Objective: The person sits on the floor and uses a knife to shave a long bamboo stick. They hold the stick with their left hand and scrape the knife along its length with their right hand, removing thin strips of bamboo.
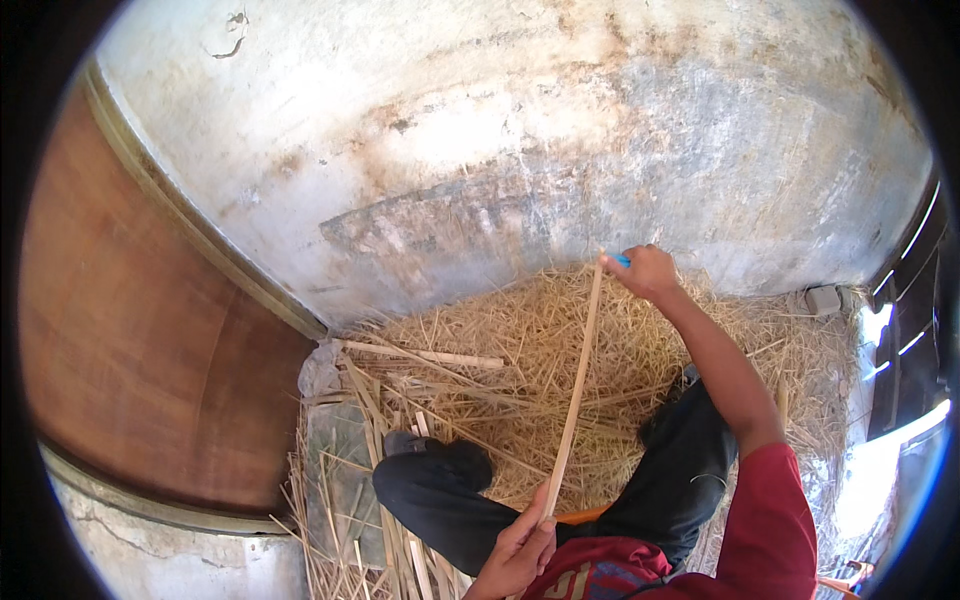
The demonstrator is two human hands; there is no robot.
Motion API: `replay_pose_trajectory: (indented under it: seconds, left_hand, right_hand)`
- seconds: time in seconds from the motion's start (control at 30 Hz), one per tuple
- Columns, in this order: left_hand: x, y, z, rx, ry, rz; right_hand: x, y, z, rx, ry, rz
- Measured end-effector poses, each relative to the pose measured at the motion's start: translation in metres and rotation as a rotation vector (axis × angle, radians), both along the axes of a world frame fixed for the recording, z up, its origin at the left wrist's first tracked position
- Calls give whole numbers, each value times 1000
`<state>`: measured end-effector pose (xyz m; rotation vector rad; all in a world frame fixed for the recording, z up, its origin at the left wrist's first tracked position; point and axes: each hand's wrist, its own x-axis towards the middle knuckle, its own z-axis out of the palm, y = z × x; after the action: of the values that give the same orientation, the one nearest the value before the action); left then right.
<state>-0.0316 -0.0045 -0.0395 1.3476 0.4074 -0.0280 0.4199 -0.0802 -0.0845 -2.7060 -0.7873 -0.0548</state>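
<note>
A long, narrow, pale strip of bamboo or wood [577, 400] slants up and away from my lap. My left hand [520, 552] is closed around its near end, close to my red shirt. At the far end is my right hand [645, 272], stretched out and closed on a small blue-handled tool [620, 260]. The tool's blue part touches or nearly touches the strip's tip; its working edge is too small to make out. My dark-trousered legs are spread on either side of the strip.
Thin shavings [540, 320] cover the floor in a thick layer. Loose strips [400, 540] lie by my left leg, beside a grey slab [340, 470] and a crumpled plastic bag [320, 370]. A stained wall [480, 150] stands ahead, a brown door [150, 320] left, a grey block [824, 300] right.
</note>
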Motion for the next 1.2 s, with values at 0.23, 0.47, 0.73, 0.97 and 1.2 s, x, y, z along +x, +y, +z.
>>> replay_pose_trajectory:
  seconds: [0.23, 0.47, 0.73, 0.97, 1.2]
  left_hand:
    - [-22, -3, 28, -151, 176, -54]
    - [10, 20, 19, -111, 38, 51]
    - [17, 14, 27, 20, 33, 43]
    - [13, -3, 36, 55, 173, 34]
    - [9, 2, 28, 327, 84, -8]
  right_hand:
    - [44, -63, -7, 139, 232, -367]
    - [-116, -12, 45, 275, 57, 502]
    - [-137, -5, 43, 234, -117, 681]
    - [-60, 1, 38, 169, -49, 228]
    - [-118, 2, 42, 54, -36, 421]
